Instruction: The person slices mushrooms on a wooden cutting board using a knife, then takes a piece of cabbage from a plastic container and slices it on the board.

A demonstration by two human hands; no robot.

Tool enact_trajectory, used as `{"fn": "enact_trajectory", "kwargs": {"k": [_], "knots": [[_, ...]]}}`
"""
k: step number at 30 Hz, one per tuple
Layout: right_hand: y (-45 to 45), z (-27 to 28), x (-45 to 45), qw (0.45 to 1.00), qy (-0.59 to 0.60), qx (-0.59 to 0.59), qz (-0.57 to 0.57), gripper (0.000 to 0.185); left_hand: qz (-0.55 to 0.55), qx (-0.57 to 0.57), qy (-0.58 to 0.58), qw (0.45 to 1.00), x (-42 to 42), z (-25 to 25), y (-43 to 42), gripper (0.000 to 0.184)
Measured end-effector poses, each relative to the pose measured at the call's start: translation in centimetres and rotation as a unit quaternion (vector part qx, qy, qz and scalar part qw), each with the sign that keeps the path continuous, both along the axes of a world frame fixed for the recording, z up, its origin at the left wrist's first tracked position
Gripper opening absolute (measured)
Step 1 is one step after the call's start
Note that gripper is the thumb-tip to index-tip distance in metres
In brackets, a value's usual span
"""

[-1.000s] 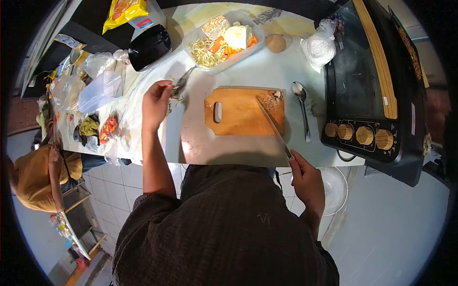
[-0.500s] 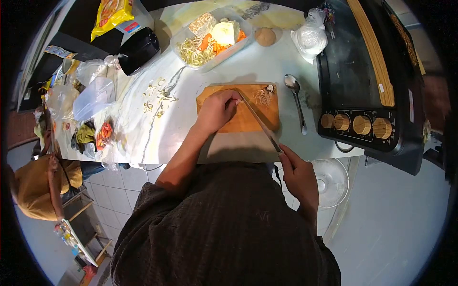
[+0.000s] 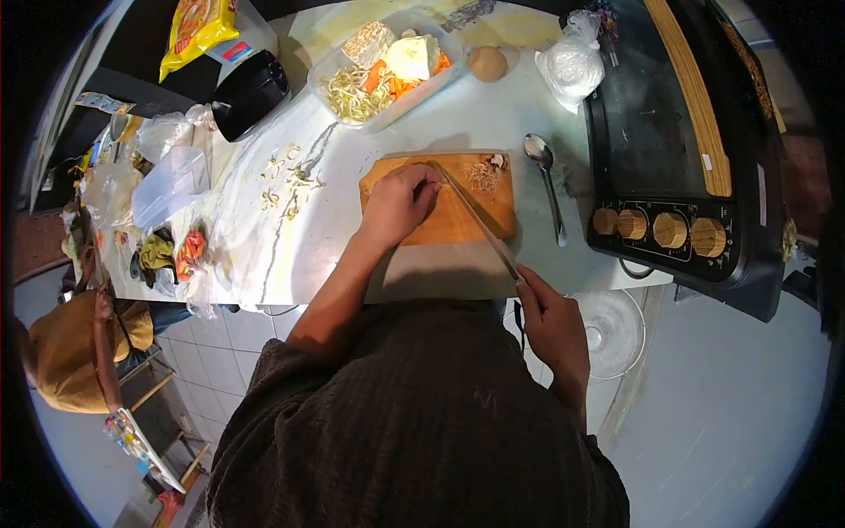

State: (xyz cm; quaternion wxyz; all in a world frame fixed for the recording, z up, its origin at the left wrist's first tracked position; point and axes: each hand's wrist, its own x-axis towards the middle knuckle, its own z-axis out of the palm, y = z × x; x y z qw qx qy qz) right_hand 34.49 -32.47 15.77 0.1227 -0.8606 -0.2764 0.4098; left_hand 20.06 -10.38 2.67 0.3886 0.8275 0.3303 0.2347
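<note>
On the wooden cutting board point(image 3: 471, 231), my left hand point(image 3: 396, 208) is closed, fingers curled around a small pale piece of food point(image 3: 440, 186). Most of that piece is hidden, so its kind is unclear. My right hand point(image 3: 556, 324) grips a knife point(image 3: 482, 227) by its handle, low at the counter's front edge. The long thin blade slants up and left across the board, its tip end beside my left fingertips. Thin brownish shreds point(image 3: 483, 178) and a small whitish bit point(image 3: 498, 161) lie at the board's upper right.
A spoon point(image 3: 547, 180) lies right of the board. Behind stand a plastic container point(image 3: 374, 125) of vegetables, a round brown item point(image 3: 487, 64) and a bag of white powder point(image 3: 572, 70). Bean sprouts point(image 3: 292, 180) are scattered left. A black stove point(image 3: 669, 158) borders the right; a person point(image 3: 70, 352) is far left.
The camera view has shifted slightly. My hands and the knife hold nearly the same positions. At far left, the other person's arm has moved a little.
</note>
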Motion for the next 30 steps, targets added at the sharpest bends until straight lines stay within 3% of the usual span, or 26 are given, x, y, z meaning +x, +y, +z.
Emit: {"fn": "enact_trajectory", "kwargs": {"k": [25,30], "knots": [[-1.0,-0.6,0.1,1.0,-0.019,0.005,0.015,0.04,-0.013,0.003,0.001,1.0,-0.6,-0.1,0.0,0.012],[-0.9,-0.4,0.1,0.999,-0.038,0.02,0.01,0.039,0.007,-0.079,-0.066,0.995,-1.5,1.4,2.2,0.014]]}}
